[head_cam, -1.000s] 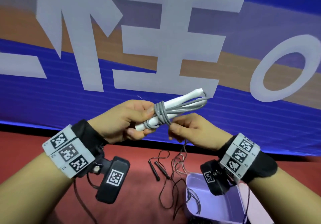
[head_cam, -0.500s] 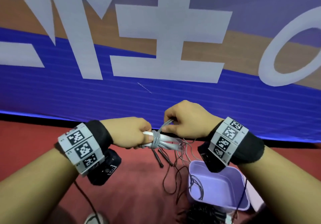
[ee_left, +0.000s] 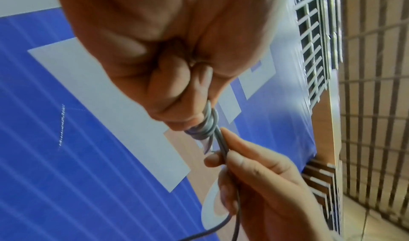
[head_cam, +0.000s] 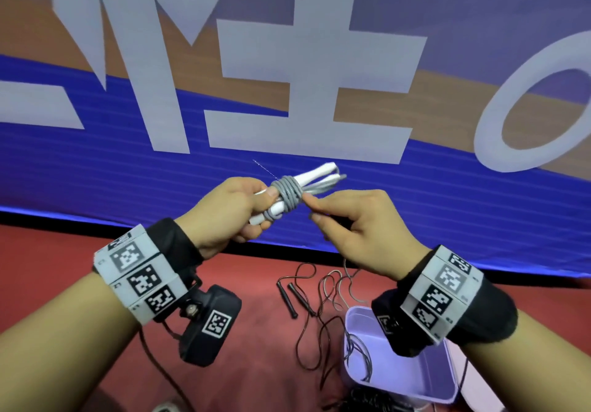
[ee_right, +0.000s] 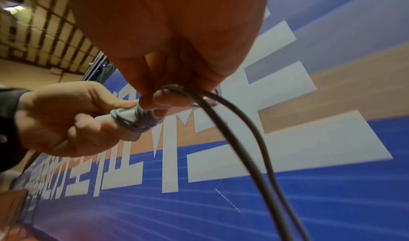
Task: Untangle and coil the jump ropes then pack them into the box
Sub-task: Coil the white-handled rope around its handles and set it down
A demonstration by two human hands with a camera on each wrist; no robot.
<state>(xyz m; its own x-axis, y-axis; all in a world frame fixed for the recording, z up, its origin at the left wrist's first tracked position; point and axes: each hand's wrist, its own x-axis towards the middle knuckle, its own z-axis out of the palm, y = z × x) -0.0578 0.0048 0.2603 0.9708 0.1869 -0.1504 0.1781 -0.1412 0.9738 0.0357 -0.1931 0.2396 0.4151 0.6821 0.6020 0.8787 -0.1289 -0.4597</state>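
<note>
Left hand gripping wrapped grey jump rope; right hand pinching its cord. Trailing double strand visible from right wrist only; lavender box from head only.

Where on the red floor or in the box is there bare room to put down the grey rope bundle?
Bare red floor lies left of the black rope. The box floor is mostly free; a grey cord crowds its left wall. Between, loose cords tangle.

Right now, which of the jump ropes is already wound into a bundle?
The grey rope with white handles, held up in the hands. The dark rope with black handles lies loose on the red floor.
</note>
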